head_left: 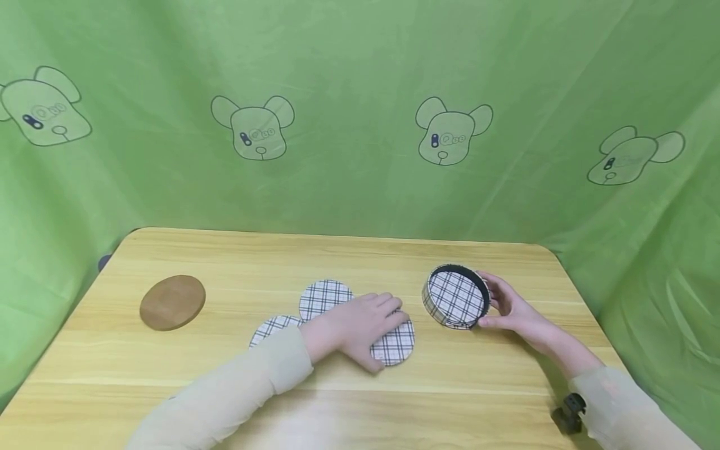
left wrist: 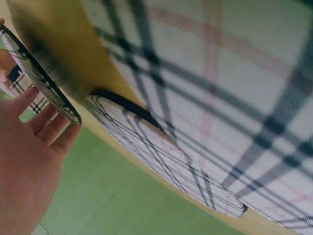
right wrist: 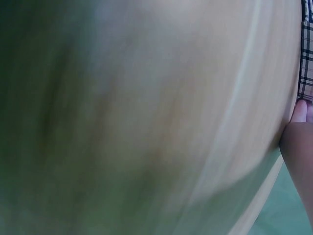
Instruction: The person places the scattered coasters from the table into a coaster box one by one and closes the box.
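My left hand (head_left: 362, 325) is over a round plaid coaster (head_left: 399, 344), gripping it by its edges; the left wrist view shows this coaster (left wrist: 46, 81) with fingers along its far edge and a shadow on the wood beside it. Two more plaid coasters lie by the left forearm, one behind (head_left: 322, 295) and one partly hidden by the sleeve (head_left: 272, 326). With the thumb in front and fingers behind, my right hand (head_left: 517, 312) holds the right side of a round plaid holder (head_left: 430, 306). The holder has a dark inner wall and a plaid round face inside.
A plain brown disc (head_left: 172, 302) lies at the left of the wooden table (head_left: 337, 400). Green cloth (head_left: 349, 187) printed with bear heads hangs behind and on both sides. A small black device (head_left: 569, 412) is at the right wrist.
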`<state>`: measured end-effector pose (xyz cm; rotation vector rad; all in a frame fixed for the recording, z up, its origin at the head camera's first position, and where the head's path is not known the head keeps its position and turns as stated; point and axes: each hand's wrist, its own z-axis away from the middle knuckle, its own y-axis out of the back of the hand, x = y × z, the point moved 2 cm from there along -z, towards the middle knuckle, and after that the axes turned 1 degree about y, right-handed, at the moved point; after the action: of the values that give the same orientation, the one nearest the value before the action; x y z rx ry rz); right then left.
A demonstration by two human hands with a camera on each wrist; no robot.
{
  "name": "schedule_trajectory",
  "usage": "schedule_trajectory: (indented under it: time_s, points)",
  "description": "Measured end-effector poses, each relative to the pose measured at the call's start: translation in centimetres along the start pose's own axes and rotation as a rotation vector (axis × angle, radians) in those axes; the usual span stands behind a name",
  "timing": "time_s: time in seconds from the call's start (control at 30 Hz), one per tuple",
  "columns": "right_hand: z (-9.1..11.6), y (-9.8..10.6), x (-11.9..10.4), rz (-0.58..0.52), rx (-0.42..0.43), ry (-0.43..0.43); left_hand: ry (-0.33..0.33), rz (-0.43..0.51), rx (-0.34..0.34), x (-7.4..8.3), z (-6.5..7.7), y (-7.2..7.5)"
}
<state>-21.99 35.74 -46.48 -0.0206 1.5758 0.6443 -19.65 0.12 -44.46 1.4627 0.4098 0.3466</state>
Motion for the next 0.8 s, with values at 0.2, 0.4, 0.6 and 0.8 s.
schedule_trajectory:
  time_s: [0.2, 0.4, 0.6, 0.8]
  points:
    - [0.0, 0.0, -0.1, 0.004, -0.001, -0.005, -0.004, -0.004, 0.029, -0.3, -0.2, 0.1]
    - [0.1, -0.1, -0.1, 0.000, -0.005, -0.014, 0.001, 0.020, 0.042, -0.5, -0.6, 0.4]
    - [0.0, 0.0, 0.0, 0.002, -0.005, -0.022, -0.002, 0.048, 0.069, -0.6, -1.1, 0.6]
    - [-0.1, 0.1, 0.1, 0.001, -0.004, -0.024, -0.006, 0.053, 0.104, -0.6, -1.7, 1.0]
